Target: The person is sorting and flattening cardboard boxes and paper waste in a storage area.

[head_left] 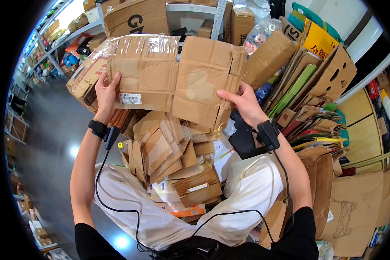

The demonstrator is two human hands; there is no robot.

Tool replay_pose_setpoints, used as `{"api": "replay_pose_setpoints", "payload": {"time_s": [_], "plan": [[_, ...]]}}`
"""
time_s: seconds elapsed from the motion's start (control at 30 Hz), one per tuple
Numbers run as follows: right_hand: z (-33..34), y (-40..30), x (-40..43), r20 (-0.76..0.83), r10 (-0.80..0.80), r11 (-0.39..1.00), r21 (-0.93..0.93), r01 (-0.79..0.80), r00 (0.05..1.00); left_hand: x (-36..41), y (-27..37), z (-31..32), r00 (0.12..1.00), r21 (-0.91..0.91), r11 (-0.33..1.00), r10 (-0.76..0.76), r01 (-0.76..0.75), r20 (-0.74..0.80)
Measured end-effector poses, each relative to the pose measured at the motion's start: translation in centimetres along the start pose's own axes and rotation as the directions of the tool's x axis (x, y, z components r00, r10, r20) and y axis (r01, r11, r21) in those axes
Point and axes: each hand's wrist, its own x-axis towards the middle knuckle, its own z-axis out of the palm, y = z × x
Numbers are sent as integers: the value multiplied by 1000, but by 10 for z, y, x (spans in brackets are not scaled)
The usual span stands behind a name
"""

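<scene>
Between my hands I hold up a creased, flattened cardboard box (149, 76) with clear tape along its top edge and a printed label at its lower left. My left hand (106, 92) grips its left edge, thumb on the near face. On the right edge, my right hand (245, 100) pinches the right-hand panel (203, 78), thumb in front and fingers behind. A fold line runs down the middle of the sheet. Below it, between my knees, lies a heap of flattened cardboard pieces (164, 146). A small brown box (198, 191) rests on that heap.
Behind my left hand stands a taped carton (84, 78). On the right, flattened boxes (318, 78) lean upright in a stack, beside a long brown carton (268, 58). Metal shelving (195, 8) holds parcels at the back. Grey floor (55, 136) stretches along the left.
</scene>
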Motion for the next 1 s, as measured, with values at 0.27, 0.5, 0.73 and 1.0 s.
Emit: {"api": "replay_pose_setpoints", "payload": {"time_s": [0.27,0.5,0.73,1.0], "plan": [[5,-12,3,-215,-321,945,-144,295,922,-23,-1,26,987,476,866,107,-153,122],[42,-32,-14,39,-349,918,-186,350,936,-72,42,84,794,34,999,-6,-19,607],[36,-23,-11,449,-372,588,-563,581,812,-82,39,88,704,-118,993,71,19,707],[42,-39,-43,624,218,896,-433,100,750,-69,26,75,712,25,1000,-17,-2,702]]}}
